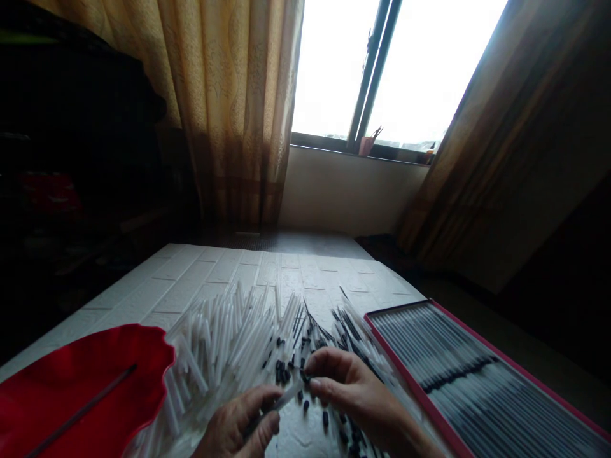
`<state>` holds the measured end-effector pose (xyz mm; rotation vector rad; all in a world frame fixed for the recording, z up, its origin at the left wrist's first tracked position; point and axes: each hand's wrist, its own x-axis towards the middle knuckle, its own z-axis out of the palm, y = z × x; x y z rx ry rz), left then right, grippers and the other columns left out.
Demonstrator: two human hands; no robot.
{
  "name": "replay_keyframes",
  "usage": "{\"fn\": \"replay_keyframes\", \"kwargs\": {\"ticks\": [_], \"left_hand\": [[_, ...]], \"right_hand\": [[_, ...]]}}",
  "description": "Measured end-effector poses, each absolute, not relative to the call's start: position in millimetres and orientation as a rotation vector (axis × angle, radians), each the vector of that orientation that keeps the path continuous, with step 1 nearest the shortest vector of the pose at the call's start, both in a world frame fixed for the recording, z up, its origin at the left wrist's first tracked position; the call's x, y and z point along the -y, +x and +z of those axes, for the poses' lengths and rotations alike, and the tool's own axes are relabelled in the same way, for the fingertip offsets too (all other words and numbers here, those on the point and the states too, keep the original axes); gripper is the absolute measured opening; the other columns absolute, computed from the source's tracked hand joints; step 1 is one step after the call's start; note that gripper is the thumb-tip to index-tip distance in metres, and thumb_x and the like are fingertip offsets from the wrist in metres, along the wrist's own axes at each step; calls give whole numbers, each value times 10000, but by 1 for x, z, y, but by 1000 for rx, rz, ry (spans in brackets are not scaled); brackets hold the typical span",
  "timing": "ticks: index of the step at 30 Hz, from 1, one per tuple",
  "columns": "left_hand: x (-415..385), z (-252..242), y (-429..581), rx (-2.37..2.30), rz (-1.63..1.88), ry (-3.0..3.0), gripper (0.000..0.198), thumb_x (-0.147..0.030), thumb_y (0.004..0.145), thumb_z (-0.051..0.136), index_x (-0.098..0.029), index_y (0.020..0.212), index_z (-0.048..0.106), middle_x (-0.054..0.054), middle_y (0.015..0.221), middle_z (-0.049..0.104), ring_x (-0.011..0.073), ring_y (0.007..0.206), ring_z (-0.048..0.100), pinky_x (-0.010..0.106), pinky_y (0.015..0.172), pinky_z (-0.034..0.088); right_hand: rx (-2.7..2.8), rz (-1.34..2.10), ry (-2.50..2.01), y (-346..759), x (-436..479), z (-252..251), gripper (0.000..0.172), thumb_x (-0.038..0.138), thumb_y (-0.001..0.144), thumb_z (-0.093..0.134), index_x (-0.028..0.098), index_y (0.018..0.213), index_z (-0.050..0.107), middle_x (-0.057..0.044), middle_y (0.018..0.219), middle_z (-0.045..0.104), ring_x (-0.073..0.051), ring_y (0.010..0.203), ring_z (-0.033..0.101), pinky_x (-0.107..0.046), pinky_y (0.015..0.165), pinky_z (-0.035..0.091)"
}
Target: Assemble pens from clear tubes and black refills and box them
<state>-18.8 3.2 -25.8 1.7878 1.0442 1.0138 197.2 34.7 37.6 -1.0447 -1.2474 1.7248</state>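
My left hand (241, 423) is closed round a translucent plastic tube (289, 395), which slants up to the right. At the tube's upper end, my right hand (353, 389) pinches a small black cap (305, 378) between thumb and fingertips. Whether the cap sits on the tube or just beside it, I cannot tell. Several loose black caps (306, 404) lie on the white table around my hands. Behind my left hand spreads a large heap of clear tubes (224, 337). Thin black-tipped sticks (348, 327) lie beyond my right hand.
A red scalloped tray (147, 356) stands at the left with one thin stick (86, 410) in it. On the right, a pink-edged box (396, 350) holds rows of filled tubes (477, 372). The brick-patterned white table (191, 277) reaches toward a curtained window (334, 70).
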Motion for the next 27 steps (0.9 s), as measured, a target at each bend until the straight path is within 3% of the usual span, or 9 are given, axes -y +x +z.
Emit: {"fn": "replay_keyframes", "kwargs": {"ticks": [8, 15, 27], "left_hand": [[-3, -23, -21, -1063, 1004, 1841, 255, -355, 913, 551, -273, 1120, 674, 8, 765, 739, 121, 498, 626, 162, 501, 519], [-5, -21, -20, -1072, 1008, 1975, 260, -273, 896, 556, -276, 1115, 695, 39, 852, 747, 206, 832, 706, 241, 726, 560], [-7, -18, -18, -998, 1006, 2044, 262, -254, 924, 516, -237, 1121, 688, 21, 796, 738, 145, 687, 685, 181, 665, 535]], "right_hand": [[1324, 1684, -1034, 198, -36, 33, 354, 373, 588, 850, 154, 784, 653, 23, 711, 597, -96, 638, 505, -223, 624, 376], [1581, 1413, -1062, 199, -36, 22, 205, 318, 719, 743, 157, 836, 694, -2, 713, 604, -126, 662, 518, -243, 620, 406], [1940, 1092, -1133, 201, -38, 29, 83, 241, 784, 615, 187, 745, 664, 25, 646, 602, -120, 603, 518, -214, 565, 390]]}}
